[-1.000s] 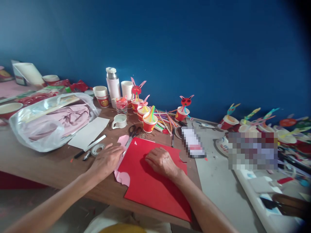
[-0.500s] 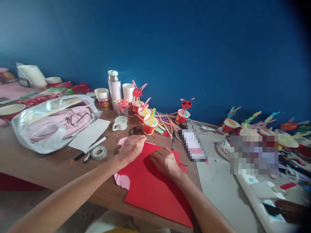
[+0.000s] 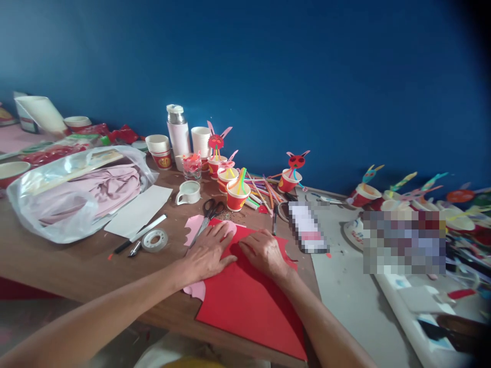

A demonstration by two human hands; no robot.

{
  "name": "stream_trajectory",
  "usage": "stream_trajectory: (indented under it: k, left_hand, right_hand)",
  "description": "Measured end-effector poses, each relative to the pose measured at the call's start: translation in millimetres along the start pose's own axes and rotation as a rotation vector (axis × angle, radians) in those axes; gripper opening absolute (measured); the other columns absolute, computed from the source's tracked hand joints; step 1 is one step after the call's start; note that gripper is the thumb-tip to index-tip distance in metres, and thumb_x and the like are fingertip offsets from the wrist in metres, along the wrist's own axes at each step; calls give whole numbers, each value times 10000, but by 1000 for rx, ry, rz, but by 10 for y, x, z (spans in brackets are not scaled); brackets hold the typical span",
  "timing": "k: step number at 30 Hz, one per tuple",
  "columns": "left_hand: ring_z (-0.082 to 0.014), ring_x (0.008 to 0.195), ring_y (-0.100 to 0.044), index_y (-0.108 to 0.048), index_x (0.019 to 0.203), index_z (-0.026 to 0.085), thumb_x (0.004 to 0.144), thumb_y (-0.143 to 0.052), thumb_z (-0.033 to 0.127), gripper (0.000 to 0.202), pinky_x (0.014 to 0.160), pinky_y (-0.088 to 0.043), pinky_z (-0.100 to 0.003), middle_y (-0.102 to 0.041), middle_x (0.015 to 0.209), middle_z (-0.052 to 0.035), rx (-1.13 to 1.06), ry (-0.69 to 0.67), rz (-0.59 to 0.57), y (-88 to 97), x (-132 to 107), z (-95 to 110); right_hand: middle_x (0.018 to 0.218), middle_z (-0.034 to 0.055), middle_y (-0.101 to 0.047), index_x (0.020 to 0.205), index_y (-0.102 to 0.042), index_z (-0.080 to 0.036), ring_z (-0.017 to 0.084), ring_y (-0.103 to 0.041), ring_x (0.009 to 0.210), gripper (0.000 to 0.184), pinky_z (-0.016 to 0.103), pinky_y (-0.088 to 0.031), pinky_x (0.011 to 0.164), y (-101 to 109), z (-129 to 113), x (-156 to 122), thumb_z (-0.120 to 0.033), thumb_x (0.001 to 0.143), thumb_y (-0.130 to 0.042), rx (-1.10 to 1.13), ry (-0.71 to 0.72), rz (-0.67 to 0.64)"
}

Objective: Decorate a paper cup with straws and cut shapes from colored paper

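Rests the left hand (image 3: 207, 255) palm-down, lightly splayed, on red paper (image 3: 247, 304) lying flat by the table's (image 3: 88, 266) near edge (plain, bright, with curved notches cut in). Curls the right hand (image 3: 264, 253) there too; cannot tell whether gripping anything.

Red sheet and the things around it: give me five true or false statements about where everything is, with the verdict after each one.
1. The left hand lies across the left edge of the red sheet. True.
2. The right hand is holding the scissors. False: it is over the red sheet, and the scissors lie near the left hand.
3. The white mug has its handle on its left side in the picture. True.
4. The tape roll lies on the red sheet. False: it lies on the brown table, left of the sheet.
5. The flask stands upright. True.
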State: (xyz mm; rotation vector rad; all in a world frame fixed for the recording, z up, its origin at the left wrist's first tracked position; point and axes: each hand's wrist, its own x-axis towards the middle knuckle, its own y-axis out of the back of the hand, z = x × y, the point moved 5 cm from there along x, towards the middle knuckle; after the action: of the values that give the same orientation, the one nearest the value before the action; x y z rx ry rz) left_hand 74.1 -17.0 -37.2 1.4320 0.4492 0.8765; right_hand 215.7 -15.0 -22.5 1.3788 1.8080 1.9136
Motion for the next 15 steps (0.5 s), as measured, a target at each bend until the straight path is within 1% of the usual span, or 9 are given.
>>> stream_trajectory:
  k: [4, 8, 12, 15]
  left_hand:
    - [-317, 1328, -227, -300, 1381, 182, 850, -385, 522, 637, 1049, -186, -521, -318, 1435, -147, 0, 50, -62, -29, -70, -14]
    - [-309, 1342, -197, -273, 1395, 175, 859, -370, 506, 637, 1057, -157, -514, -295, 1451, -142, 8, 50, -81, -45, -82, -19]
    - [-289, 1350, -178, -259, 1397, 143, 865, -358, 477, 637, 1063, -141, -505, -298, 1451, -139, 5, 22, -58, -56, -60, -23]
    - [-275, 1353, -176, -208, 1412, 142, 854, -381, 381, 631, 1061, -91, -551, -293, 1454, -133, 2, 3, -83, -48, 11, 1]
  right_hand:
    - [668, 29, -646, 749, -633, -171, 133, -559, 644, 205, 270, -322, 700, -18, 3, 25, -201, 871, -471, -9, -20, -13]
    - [657, 28, -637, 750, -632, -174, 130, -554, 637, 207, 270, -319, 684, -11, -8, 22, -205, 873, -468, -20, 3, 1]
    - [592, 14, -613, 743, -625, -181, 115, -548, 598, 214, 261, -316, 653, 54, -122, -7, -204, 879, -462, 13, 125, 21]
    - [572, -3, -611, 747, -613, -190, 104, -536, 556, 203, 260, -306, 622, 88, -271, -25, -217, 880, -462, 76, 226, 4]
